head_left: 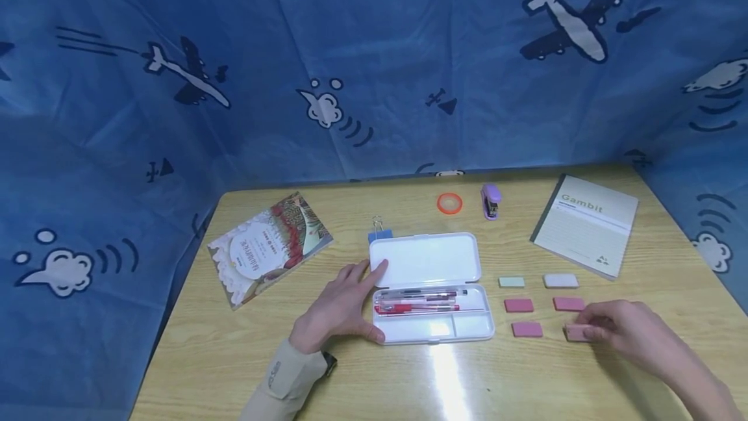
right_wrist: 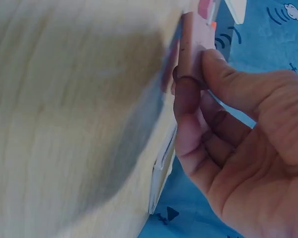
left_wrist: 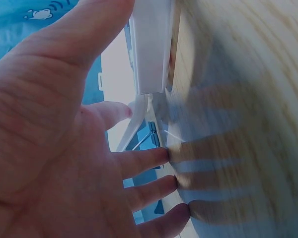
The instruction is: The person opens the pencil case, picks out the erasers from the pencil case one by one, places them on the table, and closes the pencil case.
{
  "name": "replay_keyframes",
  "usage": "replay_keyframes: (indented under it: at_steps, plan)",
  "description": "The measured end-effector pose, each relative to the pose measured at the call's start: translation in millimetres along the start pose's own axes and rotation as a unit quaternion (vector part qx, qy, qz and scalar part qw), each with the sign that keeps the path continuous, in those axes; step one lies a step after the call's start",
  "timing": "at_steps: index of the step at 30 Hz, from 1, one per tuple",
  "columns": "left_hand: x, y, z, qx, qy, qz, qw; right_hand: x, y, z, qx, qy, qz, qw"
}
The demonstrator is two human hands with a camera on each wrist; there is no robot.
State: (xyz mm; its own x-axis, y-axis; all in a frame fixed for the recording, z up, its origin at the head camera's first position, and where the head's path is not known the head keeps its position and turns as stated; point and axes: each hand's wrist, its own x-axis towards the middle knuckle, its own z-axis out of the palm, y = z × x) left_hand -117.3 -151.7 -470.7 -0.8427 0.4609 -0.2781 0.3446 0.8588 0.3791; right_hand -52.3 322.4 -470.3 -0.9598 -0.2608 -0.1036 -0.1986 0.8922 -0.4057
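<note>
An open white pencil case [head_left: 386,330] lies mid-table with several pens [head_left: 417,308] in its long compartment. My left hand [head_left: 341,307] is spread at the case's left side, thumb by the lower tray and index finger at the lid. In the left wrist view, the other fingertips [left_wrist: 159,161] rest on the table. Between thumb and fingers, my right hand [head_left: 628,333] pinches a pink eraser [right_wrist: 192,47] just above or on the table; I cannot tell which. Nearby lie a green eraser [head_left: 511,282], a white eraser [head_left: 561,280] and three pink erasers [head_left: 527,329].
Behind the case stands a blue binder clip [head_left: 380,234]. Farther back are a tape roll [head_left: 449,212] and a purple stapler [head_left: 491,195]. A notebook [head_left: 587,226] lies at right, a patterned booklet [head_left: 269,245] at left. Blue cloth [head_left: 374,141] hangs around the table.
</note>
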Motion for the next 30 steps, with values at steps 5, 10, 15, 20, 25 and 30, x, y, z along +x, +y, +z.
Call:
replay_keyframes:
  at_steps: [5, 10, 15, 20, 25, 30]
  plan:
    - [0.5, 0.7, 0.0, 0.000, -0.001, -0.002, 1.0000, 4.4, 2, 3, -0.018, 0.001, 0.001, 0.9998]
    - [0.5, 0.8, 0.0, -0.001, 0.000, -0.003, 1.0000, 9.4, 2, 4, -0.033, 0.014, 0.012, 0.9993]
    - [0.6, 0.6, 0.2, -0.001, 0.000, -0.002, 1.0000, 10.4, 1, 5, -0.040, 0.023, 0.008, 0.9989]
    - [0.5, 0.5, -0.2, -0.001, 0.001, 0.000, 1.0000, 11.2, 0, 4, -0.047, 0.027, 0.003, 0.9986]
    - [0.4, 0.3, -0.4, -0.001, 0.001, 0.000, 1.0000, 12.5, -1, 4, -0.046, 0.023, 0.010, 0.9986]
    - [1.1, 0.1, 0.4, -0.003, 0.000, -0.002, 1.0000, 15.4, -4, -2, -0.037, -0.014, 0.039, 0.9984]
